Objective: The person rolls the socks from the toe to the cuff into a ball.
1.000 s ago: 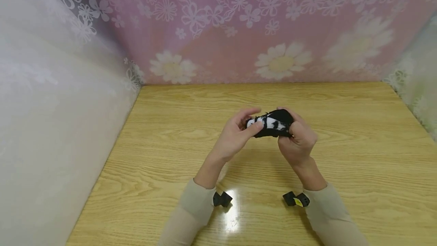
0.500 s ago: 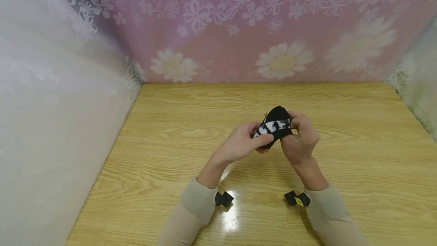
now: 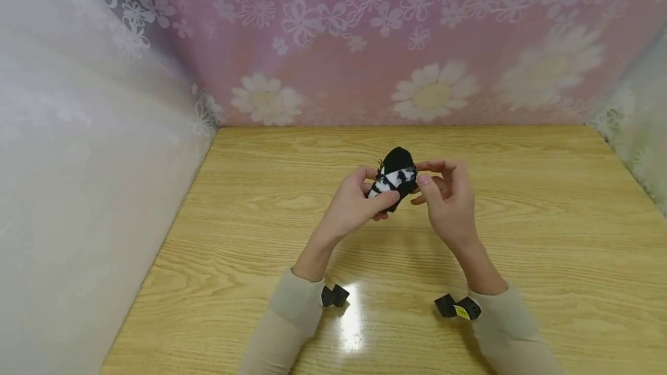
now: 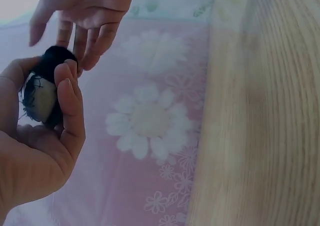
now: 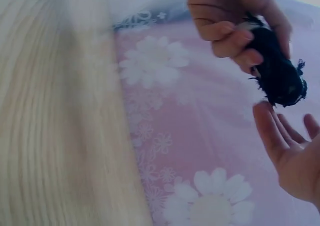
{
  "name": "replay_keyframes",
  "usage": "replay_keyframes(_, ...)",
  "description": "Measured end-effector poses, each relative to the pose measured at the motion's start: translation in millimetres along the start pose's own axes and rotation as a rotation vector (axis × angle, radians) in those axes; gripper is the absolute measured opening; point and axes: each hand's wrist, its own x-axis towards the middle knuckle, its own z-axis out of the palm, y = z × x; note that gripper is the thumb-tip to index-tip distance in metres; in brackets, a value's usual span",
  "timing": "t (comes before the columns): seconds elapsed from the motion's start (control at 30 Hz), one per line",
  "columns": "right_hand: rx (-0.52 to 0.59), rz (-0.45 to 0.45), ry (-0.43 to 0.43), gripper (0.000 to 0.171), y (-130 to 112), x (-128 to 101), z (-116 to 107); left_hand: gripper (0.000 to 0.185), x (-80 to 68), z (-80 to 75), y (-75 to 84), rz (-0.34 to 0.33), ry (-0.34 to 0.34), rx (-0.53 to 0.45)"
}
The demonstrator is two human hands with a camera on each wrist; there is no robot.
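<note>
The left hand point(image 3: 359, 204) grips the soft, light sock bundle point(image 3: 393, 181) around its middle above the table point(image 3: 547, 236); the right hand point(image 3: 443, 198) hovers beside it, fingers straight.

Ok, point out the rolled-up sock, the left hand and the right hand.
rolled-up sock point(image 3: 394, 179), head view, on its black-and-white patterned middle.
left hand point(image 3: 356, 207), head view, on the back of the hand.
right hand point(image 3: 447, 201), head view, on the back of the hand.

Even, bright light is falling from above in the head view, leaving a white glare patch on the glossy wooden surface point(image 3: 547, 236) between the sleeves. Soft shadows are lying under the forearms. Both wrist views are looking dim, hazy and out of focus.
</note>
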Motion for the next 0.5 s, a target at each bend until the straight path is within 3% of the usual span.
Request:
replay_keyframes(0.1,0.117,0.205,-0.11,0.034,-7.0,3.0,-6.5,0.034,-0.5,0.3,1.1,0.044,-0.059,0.115)
replay_keyframes(0.23,0.056,0.369,-0.252,0.039,-11.1,4.7,-12.5,0.023,-2.2,1.0,1.3,0.092,-0.096,0.231)
replay_keyframes(0.3,0.048,0.4,-0.27,0.036,-11.7,4.8,-14.0,0.02,-3.0,0.6,1.2,0.095,-0.105,0.248)
replay_keyframes(0.5,0.14,0.41,-0.204,0.03,-10.0,3.6,-12.2,0.02,-2.6,-1.3,0.3,0.074,-0.152,0.195)
